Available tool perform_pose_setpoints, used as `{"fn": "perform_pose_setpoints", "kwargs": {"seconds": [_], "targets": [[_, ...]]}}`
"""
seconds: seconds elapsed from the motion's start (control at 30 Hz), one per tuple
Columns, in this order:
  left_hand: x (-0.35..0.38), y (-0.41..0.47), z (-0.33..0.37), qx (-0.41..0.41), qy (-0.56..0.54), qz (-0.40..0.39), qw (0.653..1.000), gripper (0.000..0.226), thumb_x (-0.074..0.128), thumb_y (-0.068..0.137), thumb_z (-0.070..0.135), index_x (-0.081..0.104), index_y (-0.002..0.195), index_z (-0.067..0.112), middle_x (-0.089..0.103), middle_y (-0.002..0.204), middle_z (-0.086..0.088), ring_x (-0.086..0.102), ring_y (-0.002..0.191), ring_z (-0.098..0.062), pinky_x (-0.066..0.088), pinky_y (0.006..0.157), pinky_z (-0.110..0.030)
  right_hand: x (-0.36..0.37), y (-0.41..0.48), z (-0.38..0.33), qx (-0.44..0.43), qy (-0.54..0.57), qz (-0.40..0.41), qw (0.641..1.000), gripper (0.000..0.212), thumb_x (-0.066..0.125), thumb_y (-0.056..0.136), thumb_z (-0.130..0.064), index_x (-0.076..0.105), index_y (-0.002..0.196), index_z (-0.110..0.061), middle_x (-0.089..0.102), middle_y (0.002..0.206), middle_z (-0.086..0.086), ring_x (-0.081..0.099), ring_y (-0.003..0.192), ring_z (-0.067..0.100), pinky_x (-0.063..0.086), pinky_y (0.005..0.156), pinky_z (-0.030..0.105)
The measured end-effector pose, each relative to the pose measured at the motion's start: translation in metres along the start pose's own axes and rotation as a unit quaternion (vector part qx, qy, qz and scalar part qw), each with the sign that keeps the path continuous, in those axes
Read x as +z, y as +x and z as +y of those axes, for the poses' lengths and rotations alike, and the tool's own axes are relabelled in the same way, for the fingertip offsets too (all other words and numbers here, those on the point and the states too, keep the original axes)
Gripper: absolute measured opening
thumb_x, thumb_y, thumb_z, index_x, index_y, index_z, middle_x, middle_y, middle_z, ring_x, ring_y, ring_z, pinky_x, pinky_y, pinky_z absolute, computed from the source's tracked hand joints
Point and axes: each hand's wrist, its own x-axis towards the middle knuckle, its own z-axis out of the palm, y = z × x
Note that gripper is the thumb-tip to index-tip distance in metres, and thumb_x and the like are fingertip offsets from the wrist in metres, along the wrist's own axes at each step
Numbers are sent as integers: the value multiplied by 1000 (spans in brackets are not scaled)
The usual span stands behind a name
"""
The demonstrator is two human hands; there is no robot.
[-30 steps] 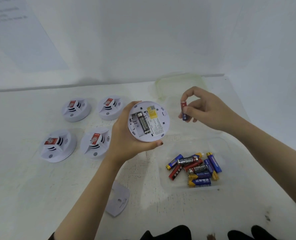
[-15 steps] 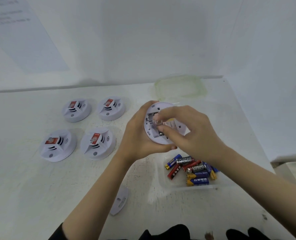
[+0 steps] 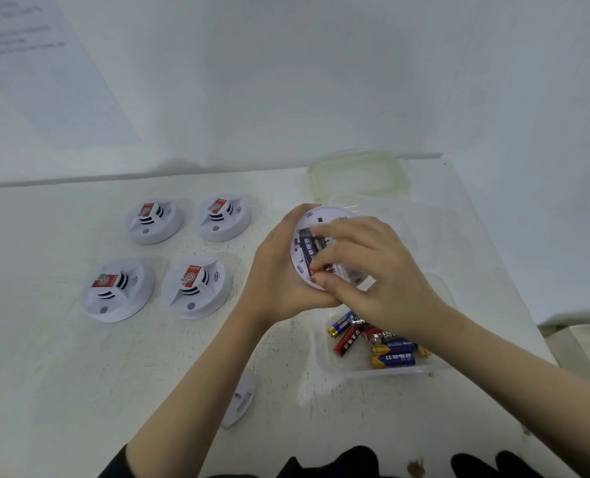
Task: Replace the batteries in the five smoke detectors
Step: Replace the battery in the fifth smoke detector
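Whereas a second ago the right hand (image 3: pixel 383 281) held a battery (image 3: pixel 307 248) clear of the smoke detector (image 3: pixel 316 213), thumb and forefinger now pinch it into the open bay, which suggests this unit is nearly refitted. The left hand (image 3: pixel 280 274) cups the detector above the table, fingers curled round its rim.
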Motion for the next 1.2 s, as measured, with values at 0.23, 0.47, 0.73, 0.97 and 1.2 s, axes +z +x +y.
{"fn": "perform_pose_setpoints", "kwargs": {"seconds": [0.23, 0.47, 0.73, 0.97, 1.2], "targets": [[-2, -2, 11, 26, 26, 33, 999, 91, 83, 52, 43, 44, 130, 17, 59, 119, 14, 61, 109, -5, 50, 90, -21, -8, 6, -9, 262, 122, -55, 956, 93, 72, 61, -55, 22, 139, -49, 23, 153, -9, 22, 140, 12, 27, 113, 47], [-2, -3, 14, 33, 18, 31, 999, 94, 87, 48, 44, 41, 129, 28, 59, 117, 20, 61, 109, -9, 52, 90, -25, -8, 5, -7, 297, 212, -44, 930, 89, 78, 62, -39, 34, 139, -37, 49, 128, -13, 50, 116, 3, 50, 95, 34], [2, -3, 20, 54, 49, 32, 997, 92, 83, 51, 47, 44, 129, 18, 59, 117, 15, 60, 108, -4, 51, 91, -23, -10, 2, -15, 292, 204, 6, 934, 78, 83, 67, -17, 41, 131, -37, 49, 122, -13, 50, 113, 4, 53, 88, 30], [7, -7, 15, 40, 54, 23, 997, 98, 87, 53, 41, 44, 132, 2, 60, 125, -6, 60, 114, -18, 53, 94, -40, -11, -3, -21, 311, 192, 18, 931, 79, 83, 65, -21, 42, 131, -35, 49, 123, -15, 49, 113, 4, 53, 89, 33], [-11, -29, 13, -4, 35, 5, 999, 103, 90, 48, 37, 43, 135, 9, 60, 123, 4, 60, 113, -13, 51, 92, -25, -4, -4, -34, 321, 167, -51, 931, 78, 80, 71, -29, 37, 135, -38, 51, 124, -15, 51, 111, 1, 50, 92, 29]]}}
